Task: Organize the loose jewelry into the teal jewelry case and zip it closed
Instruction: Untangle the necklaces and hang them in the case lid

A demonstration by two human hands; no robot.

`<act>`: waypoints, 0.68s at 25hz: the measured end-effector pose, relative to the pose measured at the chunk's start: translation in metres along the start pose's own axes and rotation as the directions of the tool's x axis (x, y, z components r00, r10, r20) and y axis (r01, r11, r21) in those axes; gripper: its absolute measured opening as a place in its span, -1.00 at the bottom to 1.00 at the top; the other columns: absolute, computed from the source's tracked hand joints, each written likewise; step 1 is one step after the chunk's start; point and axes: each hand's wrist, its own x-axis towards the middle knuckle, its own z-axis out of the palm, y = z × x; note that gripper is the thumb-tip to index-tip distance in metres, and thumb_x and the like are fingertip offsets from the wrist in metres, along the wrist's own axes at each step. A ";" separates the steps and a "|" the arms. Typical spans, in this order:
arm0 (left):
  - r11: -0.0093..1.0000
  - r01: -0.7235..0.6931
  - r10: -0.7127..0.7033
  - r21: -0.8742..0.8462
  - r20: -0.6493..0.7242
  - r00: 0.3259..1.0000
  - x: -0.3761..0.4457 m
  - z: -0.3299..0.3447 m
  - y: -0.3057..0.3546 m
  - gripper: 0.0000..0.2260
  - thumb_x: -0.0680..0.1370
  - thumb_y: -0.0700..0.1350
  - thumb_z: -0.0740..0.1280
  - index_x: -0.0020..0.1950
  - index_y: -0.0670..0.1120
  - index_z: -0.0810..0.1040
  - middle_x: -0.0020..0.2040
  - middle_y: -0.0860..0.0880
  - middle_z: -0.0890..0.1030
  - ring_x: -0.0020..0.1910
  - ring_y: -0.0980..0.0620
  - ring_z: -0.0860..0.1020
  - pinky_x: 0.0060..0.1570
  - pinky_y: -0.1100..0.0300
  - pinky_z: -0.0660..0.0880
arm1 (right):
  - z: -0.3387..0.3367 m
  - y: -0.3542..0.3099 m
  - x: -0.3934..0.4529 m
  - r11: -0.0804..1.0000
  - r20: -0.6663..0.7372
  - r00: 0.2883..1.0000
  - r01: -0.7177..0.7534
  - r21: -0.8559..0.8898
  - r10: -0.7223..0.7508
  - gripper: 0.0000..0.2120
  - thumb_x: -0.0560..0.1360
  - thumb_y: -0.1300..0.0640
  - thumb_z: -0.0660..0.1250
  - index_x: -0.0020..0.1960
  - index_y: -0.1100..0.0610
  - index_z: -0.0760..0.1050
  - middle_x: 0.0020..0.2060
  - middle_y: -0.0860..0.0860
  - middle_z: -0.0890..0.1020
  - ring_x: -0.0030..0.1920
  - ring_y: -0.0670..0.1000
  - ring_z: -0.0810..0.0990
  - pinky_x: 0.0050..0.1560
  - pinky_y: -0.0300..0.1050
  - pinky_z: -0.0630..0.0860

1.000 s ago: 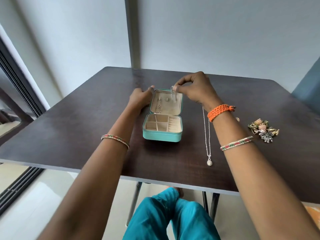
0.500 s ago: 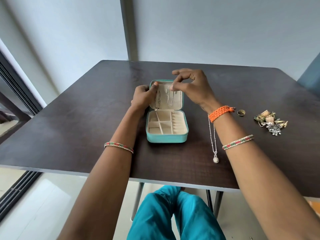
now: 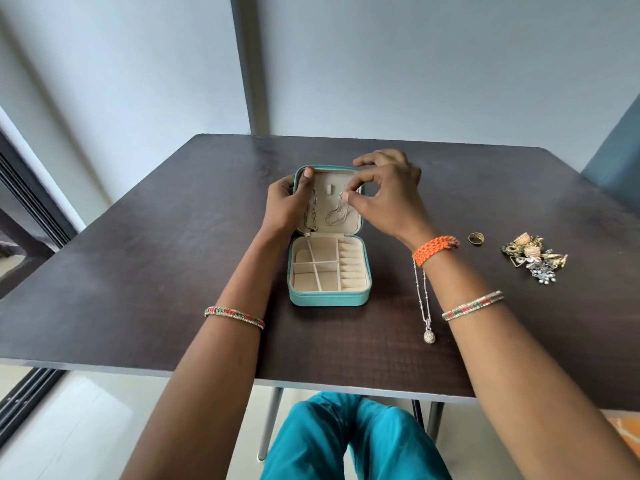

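The teal jewelry case [image 3: 327, 298] stands open in the middle of the dark table, its cream lid upright. My left hand [image 3: 289, 202] grips the lid's left edge, thumb on its inner face. My right hand [image 3: 384, 194] pinches the top of a thin silver chain [image 3: 336, 213] against the lid's right side, and the chain hangs down in a loop. Another chain [image 3: 311, 213] hangs on the lid's left. The divided tray holds nothing that I can see. A silver pendant necklace [image 3: 425, 306] lies on the table under my right wrist.
A ring [image 3: 475, 238] lies right of my right wrist. Further right sits a heap of gold and silver earrings [image 3: 535, 258]. The table [image 3: 138, 271] ends at a near edge above my teal-clad knees. A grey post stands behind the table.
My right hand has lowered the chain from the lid's top edge onto its inner face. My left hand has shifted from the lid's outer side to gripping its left edge.
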 end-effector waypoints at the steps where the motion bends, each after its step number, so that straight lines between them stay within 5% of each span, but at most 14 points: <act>1: 1.000 -0.011 0.011 -0.004 0.002 1.000 0.000 -0.001 -0.001 -0.72 0.62 -0.05 0.22 -0.28 -0.11 0.45 -0.36 -0.03 0.44 -0.49 0.20 0.38 -0.46 0.28 0.36 | 0.000 0.000 -0.001 1.000 -0.012 1.000 0.008 -0.008 -0.008 -0.97 0.34 0.08 0.47 -0.27 -0.01 0.64 0.07 -0.06 0.60 0.23 -0.01 0.39 0.05 -0.16 0.08; 10: 0.996 -0.084 0.084 0.002 -0.009 0.996 0.001 -0.003 -0.006 -0.73 0.58 0.04 0.26 -0.22 -0.11 0.49 -0.34 -0.03 0.44 -0.36 0.06 0.36 -0.35 0.17 0.33 | -0.002 0.002 -0.002 0.994 -0.132 0.989 0.049 -0.100 -0.062 -0.97 0.38 0.09 0.45 -0.21 0.04 0.66 0.01 -0.02 0.61 0.18 0.04 0.43 0.09 -0.12 0.14; 17: 0.991 -0.132 0.132 0.030 -0.027 0.991 -0.004 0.000 0.001 -0.81 0.60 -0.02 0.26 -0.19 -0.01 0.53 -0.35 0.08 0.49 -0.39 0.22 0.41 -0.35 0.29 0.39 | -0.001 -0.001 -0.003 0.990 -0.163 0.982 0.074 -0.122 -0.094 -0.95 0.38 0.09 0.47 -0.18 0.06 0.67 -0.02 -0.01 0.62 0.13 0.08 0.47 0.10 0.00 0.20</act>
